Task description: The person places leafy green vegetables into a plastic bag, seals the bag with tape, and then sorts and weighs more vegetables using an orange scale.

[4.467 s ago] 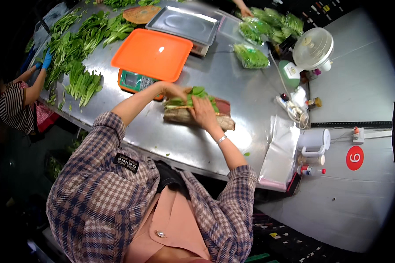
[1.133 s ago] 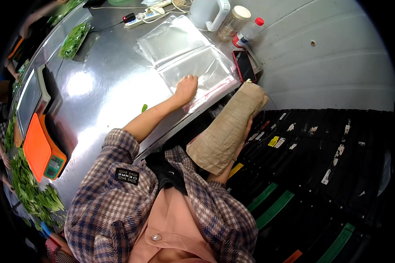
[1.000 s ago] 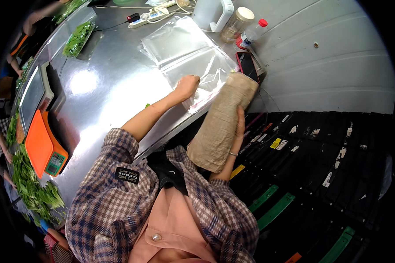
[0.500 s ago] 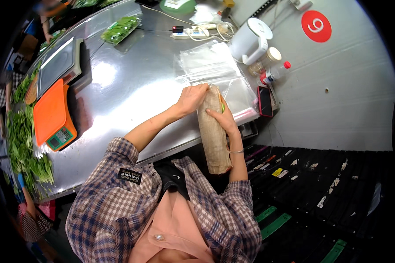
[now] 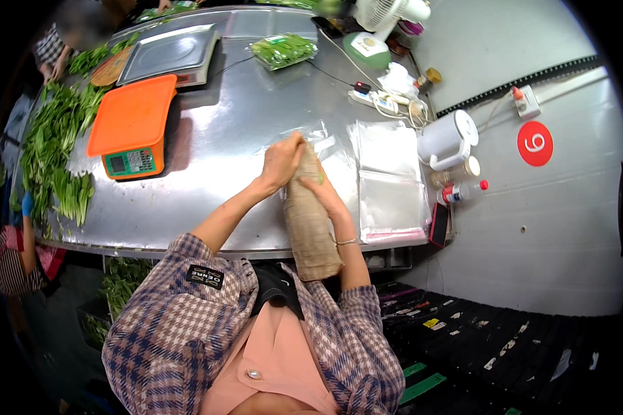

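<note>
A long, thick beige-brown roll (image 5: 310, 228) with a coarse, cloth-like surface lies slanted over the table's front edge, its lower end close to my chest. My right hand (image 5: 325, 196) is closed around its right side, thumb on top. At the roll's far end, my left hand (image 5: 284, 160) pinches with fingers together; a thin clear plastic bag (image 5: 320, 135) spreads around those fingertips. The exact grip on the bag is partly hidden. Just right of my hands lies a stack of clear bags (image 5: 392, 181) on the metal table (image 5: 214, 176).
An orange scale (image 5: 133, 117) and a larger scale (image 5: 169, 55) stand left, beside leafy greens (image 5: 55, 142). Bagged greens (image 5: 282, 50) lie farther back. A white kettle (image 5: 446, 140), jar (image 5: 457, 171), bottle (image 5: 462, 191) and phone (image 5: 438, 225) line the right wall. Other people work at left.
My view has turned right. Both hands and the roll have moved left, off the bag stack, and a clear bag now lies apart from it at the roll's far end.
</note>
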`<action>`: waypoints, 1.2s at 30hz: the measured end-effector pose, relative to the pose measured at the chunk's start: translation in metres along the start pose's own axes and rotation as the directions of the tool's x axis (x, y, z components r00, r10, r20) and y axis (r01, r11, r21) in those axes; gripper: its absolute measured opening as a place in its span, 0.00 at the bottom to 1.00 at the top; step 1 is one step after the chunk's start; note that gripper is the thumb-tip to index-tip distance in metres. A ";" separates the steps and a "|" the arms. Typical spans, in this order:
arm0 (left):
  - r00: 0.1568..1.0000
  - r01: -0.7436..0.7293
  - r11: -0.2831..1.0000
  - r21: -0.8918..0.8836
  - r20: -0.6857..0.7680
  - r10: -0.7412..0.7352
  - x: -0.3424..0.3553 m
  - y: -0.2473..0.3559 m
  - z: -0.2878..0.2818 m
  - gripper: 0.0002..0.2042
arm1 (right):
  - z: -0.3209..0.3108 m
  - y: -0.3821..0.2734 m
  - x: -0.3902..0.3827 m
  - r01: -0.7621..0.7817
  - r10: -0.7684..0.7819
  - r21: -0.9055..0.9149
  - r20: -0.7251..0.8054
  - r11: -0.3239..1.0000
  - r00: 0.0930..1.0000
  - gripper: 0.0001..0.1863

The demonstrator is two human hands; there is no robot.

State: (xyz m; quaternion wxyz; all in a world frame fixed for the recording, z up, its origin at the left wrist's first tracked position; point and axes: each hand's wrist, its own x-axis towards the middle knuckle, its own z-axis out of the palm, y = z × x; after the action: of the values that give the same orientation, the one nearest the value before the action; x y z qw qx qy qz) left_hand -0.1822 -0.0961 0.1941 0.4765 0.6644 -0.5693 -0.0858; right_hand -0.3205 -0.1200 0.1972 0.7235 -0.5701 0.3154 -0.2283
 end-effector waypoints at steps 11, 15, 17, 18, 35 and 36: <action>0.981 -0.180 0.981 0.069 -0.062 0.184 -0.012 -0.035 -0.091 0.02 | 0.048 0.020 0.040 0.284 -0.152 0.422 -0.320 0.861 0.935 0.26; 0.956 -0.170 0.985 0.015 -0.239 0.168 -0.008 -0.024 -0.108 0.03 | 0.074 -0.044 0.041 -0.313 0.219 0.750 0.226 0.583 0.949 0.23; 0.933 -0.235 0.969 0.072 -0.262 0.246 0.004 -0.022 -0.099 0.03 | 0.049 0.020 0.087 -0.061 0.029 0.249 0.131 0.967 0.991 0.25; 0.960 -0.256 0.958 0.126 -0.084 0.268 0.003 -0.035 -0.093 0.03 | 0.060 0.043 0.099 0.108 -0.103 -0.048 0.093 0.993 0.990 0.28; 0.931 0.321 0.943 -0.092 0.210 -0.297 -0.084 -0.156 -0.039 0.16 | 0.098 0.017 0.083 0.175 -0.277 -0.637 -0.064 0.751 0.959 0.46; 0.902 0.380 0.923 -0.055 0.244 -0.357 -0.099 -0.164 -0.027 0.13 | 0.095 0.043 0.088 0.117 -0.273 -0.712 -0.109 0.693 0.956 0.47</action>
State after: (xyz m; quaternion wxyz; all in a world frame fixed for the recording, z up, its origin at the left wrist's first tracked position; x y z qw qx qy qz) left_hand -0.0874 -0.0152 0.0462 0.4158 0.7206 -0.4793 -0.2794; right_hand -0.1921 -0.1049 0.1524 0.3891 -0.8040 0.3886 -0.2260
